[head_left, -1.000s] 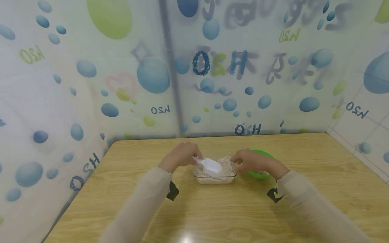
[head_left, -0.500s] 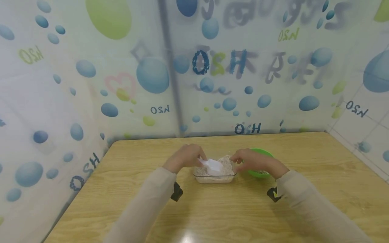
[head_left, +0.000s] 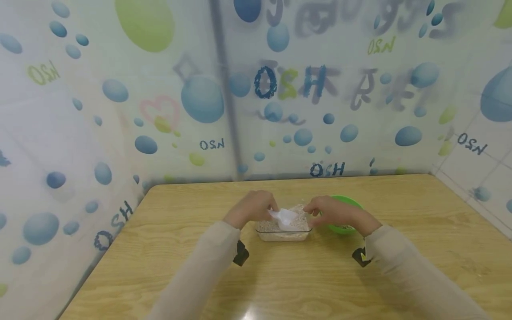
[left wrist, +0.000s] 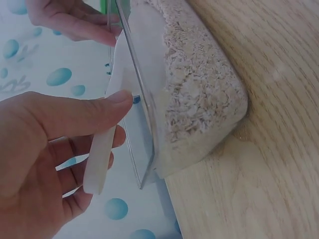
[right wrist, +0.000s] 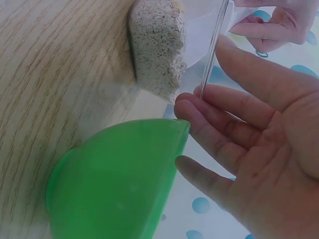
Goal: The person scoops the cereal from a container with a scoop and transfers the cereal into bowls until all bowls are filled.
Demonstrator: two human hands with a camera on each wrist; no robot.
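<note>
With thumb and fingers, my left hand (head_left: 253, 208) grips the handle of a white scoop (head_left: 286, 218). The scoop's pan lies over the pale flakes (left wrist: 199, 74), which look like oats, inside a clear rectangular container (head_left: 284, 237). In the left wrist view the handle (left wrist: 99, 162) slants past the container's rim. At the container's right side, my right hand (head_left: 335, 211) holds the rim between thumb and fingers, as the right wrist view shows. A green bowl (right wrist: 119, 184) stands close under that hand's lower fingers, and the hand partly hides it in the head view.
Both vessels stand on a wooden table (head_left: 304, 284) with light grain. Behind it hangs a pale sheet (head_left: 248, 129) printed with blue and green drops. Bits of something lie in the bottom of the green bowl.
My left hand has moved to the right, carrying the scoop further across the flakes. The right hand, the container and the bowl have stayed in place.
</note>
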